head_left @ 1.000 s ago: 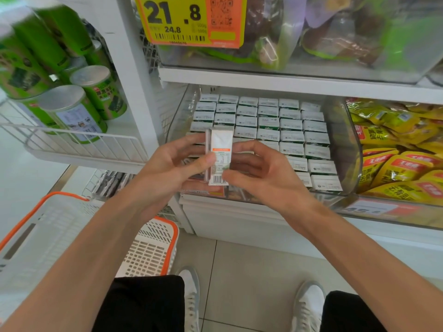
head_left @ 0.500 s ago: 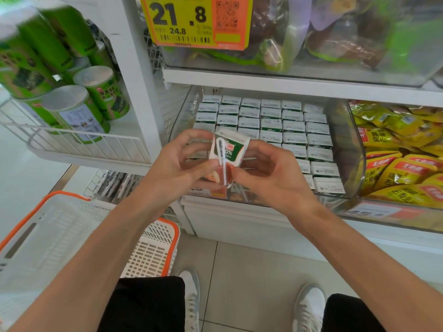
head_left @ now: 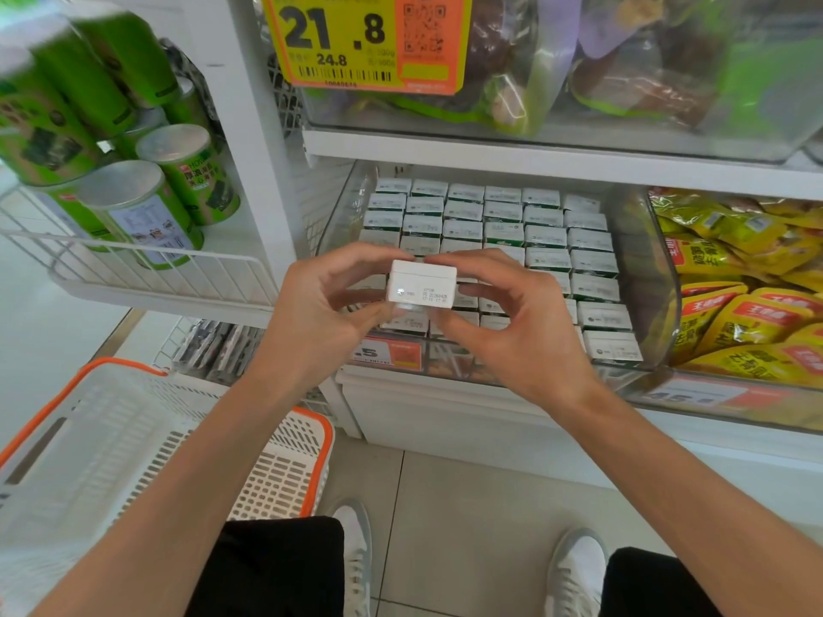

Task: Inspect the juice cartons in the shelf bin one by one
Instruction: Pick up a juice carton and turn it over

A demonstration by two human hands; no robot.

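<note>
A small white juice carton [head_left: 422,285] is held in front of the shelf bin with its top panel and printed date code turned toward me. My left hand [head_left: 318,311] pinches its left side between thumb and fingers. My right hand [head_left: 512,331] pinches its right side the same way. Behind them a clear plastic shelf bin [head_left: 654,278] holds several rows of like cartons [head_left: 545,236], white tops up, some with green sides showing. My hands hide the bin's front left cartons.
Green canisters [head_left: 147,216] lie in a white wire rack on the left. Yellow snack packets [head_left: 739,300] fill the neighbouring bin on the right. A white basket with an orange rim [head_left: 133,443] stands by my left leg. A yellow price tag [head_left: 356,42] hangs above.
Both hands have turned the carton: first its narrow label side faced me, then the green face with the straw, and now its white top with the date code.
</note>
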